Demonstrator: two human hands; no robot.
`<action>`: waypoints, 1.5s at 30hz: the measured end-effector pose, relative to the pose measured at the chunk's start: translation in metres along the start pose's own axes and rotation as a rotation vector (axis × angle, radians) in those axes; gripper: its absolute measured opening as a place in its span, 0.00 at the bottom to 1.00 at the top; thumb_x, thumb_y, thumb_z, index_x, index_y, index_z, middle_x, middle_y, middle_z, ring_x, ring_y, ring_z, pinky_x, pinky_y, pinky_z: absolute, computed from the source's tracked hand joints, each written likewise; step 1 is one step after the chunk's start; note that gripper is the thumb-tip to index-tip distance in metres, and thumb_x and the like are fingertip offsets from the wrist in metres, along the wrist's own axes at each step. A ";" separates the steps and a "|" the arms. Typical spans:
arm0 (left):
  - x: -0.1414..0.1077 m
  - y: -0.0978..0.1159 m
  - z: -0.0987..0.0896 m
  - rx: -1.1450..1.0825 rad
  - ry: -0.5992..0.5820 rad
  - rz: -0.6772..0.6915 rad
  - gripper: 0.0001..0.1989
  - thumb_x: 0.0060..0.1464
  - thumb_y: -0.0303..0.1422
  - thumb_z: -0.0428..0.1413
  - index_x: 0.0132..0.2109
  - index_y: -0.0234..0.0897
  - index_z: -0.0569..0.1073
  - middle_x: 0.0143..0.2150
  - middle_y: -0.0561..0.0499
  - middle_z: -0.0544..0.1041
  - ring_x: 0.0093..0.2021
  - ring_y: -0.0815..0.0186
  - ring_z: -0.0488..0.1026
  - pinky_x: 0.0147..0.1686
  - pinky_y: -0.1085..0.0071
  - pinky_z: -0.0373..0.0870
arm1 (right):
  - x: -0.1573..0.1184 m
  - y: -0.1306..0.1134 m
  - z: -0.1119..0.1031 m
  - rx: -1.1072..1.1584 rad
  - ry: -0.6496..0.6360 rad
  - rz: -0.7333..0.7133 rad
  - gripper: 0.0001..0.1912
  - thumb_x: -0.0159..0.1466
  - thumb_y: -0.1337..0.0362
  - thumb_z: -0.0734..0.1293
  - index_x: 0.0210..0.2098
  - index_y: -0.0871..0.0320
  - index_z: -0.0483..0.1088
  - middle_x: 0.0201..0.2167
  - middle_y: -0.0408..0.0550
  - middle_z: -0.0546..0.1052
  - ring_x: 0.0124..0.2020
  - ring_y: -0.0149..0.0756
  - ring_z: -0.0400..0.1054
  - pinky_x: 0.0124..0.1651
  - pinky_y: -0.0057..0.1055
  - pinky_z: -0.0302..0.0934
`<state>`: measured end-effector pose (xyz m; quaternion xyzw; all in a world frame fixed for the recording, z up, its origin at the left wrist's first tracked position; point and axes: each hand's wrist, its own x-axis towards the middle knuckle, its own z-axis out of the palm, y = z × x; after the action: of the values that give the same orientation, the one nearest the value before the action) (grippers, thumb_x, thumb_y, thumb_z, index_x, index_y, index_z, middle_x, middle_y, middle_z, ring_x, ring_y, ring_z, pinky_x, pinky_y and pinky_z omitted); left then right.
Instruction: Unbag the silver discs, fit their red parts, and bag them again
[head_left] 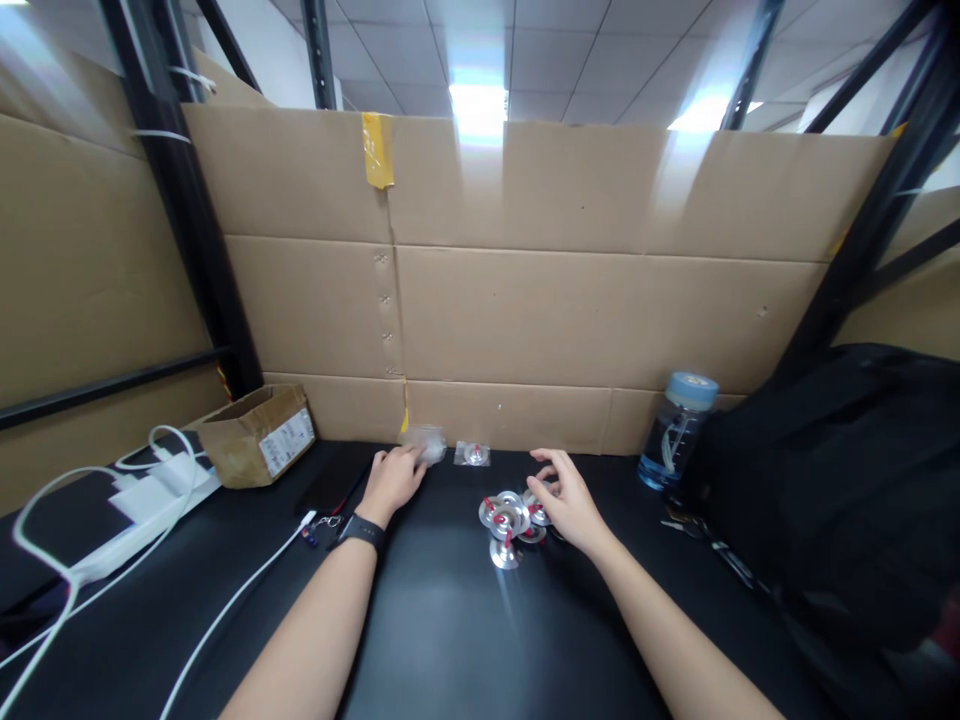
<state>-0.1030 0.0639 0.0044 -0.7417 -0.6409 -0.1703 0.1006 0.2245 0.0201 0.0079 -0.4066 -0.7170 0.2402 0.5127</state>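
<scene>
My left hand (396,482), with a dark watch on its wrist, reaches to the back of the black table. Its bent fingers are closed at the near edge of some clear plastic bags (429,441). To the right of these lies a clear packet (472,454) with a small silver disc-shaped piece in it. My right hand (568,500) is beside a heap of round silver metal pieces with red parts (507,518). Its thumb and fingers are apart, and the fingertips are at the heap's right side. The hand hides some of the pieces.
An open cardboard box (259,440) stands at the left, near a white power strip (146,525) with cables. A dark phone (335,482) and keys lie by my left wrist. At the right are a water bottle (677,430) and a black bag (832,500). Cardboard walls (510,310) enclose the table.
</scene>
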 end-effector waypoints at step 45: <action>0.005 0.014 0.014 -0.183 0.129 -0.041 0.14 0.65 0.30 0.47 0.50 0.42 0.75 0.54 0.44 0.76 0.57 0.56 0.70 0.52 0.59 0.61 | 0.105 0.026 0.095 -0.675 -0.548 -0.072 0.17 0.63 0.68 0.68 0.52 0.54 0.75 0.50 0.53 0.79 0.52 0.46 0.73 0.53 0.38 0.63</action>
<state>-0.0871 0.0711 -0.0056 -0.7220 -0.6299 -0.2776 0.0698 0.1300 0.1289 0.0108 -0.4474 -0.8787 0.0734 0.1497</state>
